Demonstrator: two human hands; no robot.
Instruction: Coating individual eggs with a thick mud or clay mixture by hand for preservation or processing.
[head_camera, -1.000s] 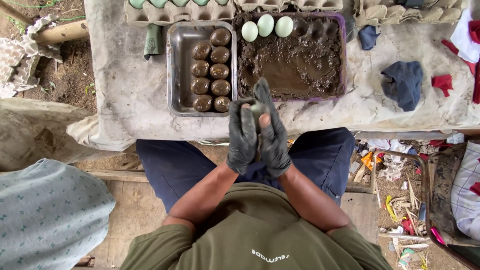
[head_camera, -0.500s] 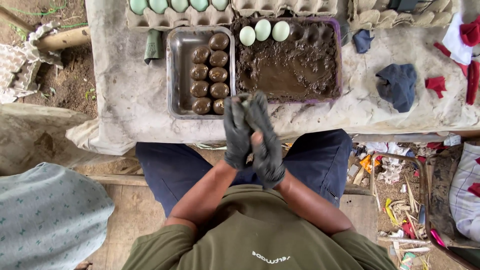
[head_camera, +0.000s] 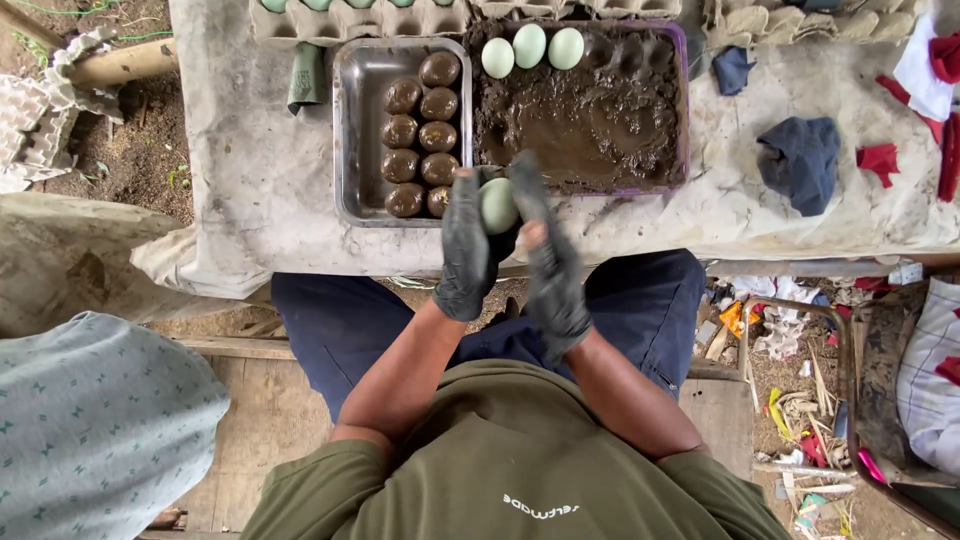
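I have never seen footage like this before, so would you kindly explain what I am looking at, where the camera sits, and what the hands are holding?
There is one view, from a camera worn on a person's head, looking down at their own lap and hands; no machine is involved. The person sits at a cloth-covered table. Both hands wear dark, muddy gloves. The left hand cups a pale green egg, and the right hand lies against it. On the table, a metal tray holds mud-coated eggs in two rows. Beside it, a tub of wet mud has three clean pale eggs at its far edge. Egg cartons line the back, with cloth rags to the right.
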